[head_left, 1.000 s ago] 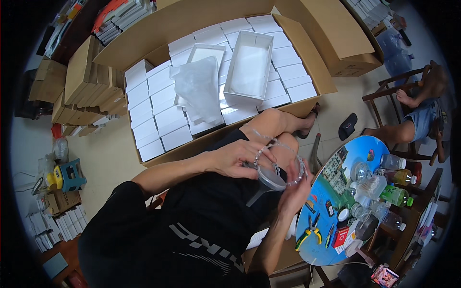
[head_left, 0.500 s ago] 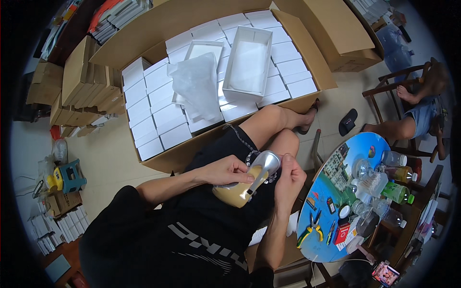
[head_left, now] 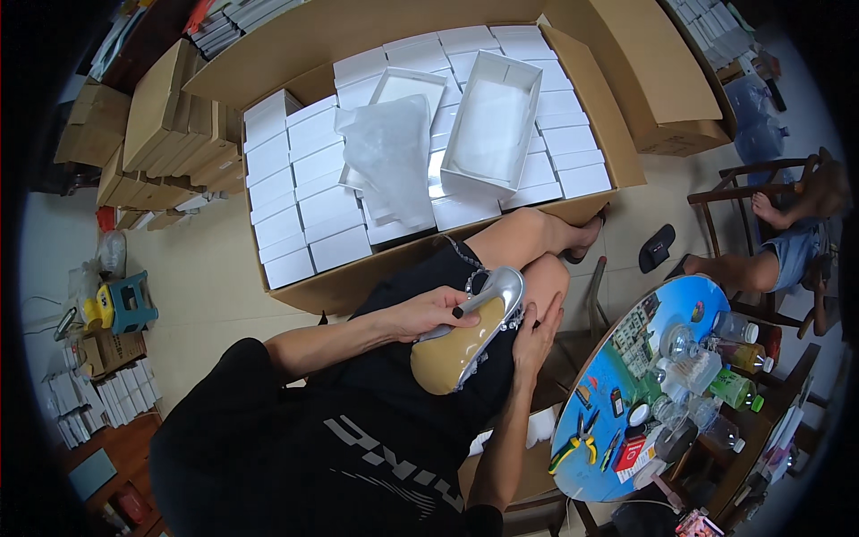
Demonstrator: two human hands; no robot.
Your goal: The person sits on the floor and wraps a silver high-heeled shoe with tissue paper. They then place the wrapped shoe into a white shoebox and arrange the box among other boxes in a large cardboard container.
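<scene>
A silver high-heeled shoe (head_left: 452, 353) lies tilted over my lap, its tan sole facing up. Its slim heel ends in a black tip pointing left, and sparkling stones run along its edge. My left hand (head_left: 428, 315) grips the shoe from the left near the heel tip, fingers closed. My right hand (head_left: 536, 338) is at the shoe's right edge by my knee, its fingers stretched out and the thumb close to the stone trim. The underside of the shoe is hidden.
Ahead stands a large carton (head_left: 595, 116) packed with white boxes. On them lie an open white box (head_left: 492, 125) and a crumpled white wrapping sheet (head_left: 389, 152). At right, a blue round table (head_left: 586, 479) holds pliers (head_left: 577, 445) and several bottles. Another person sits beyond it.
The shoe has turned, so its heel and black tip now show. My right hand has let go of the silver end and moved lower, fingers straightened. The view has shifted slightly.
</scene>
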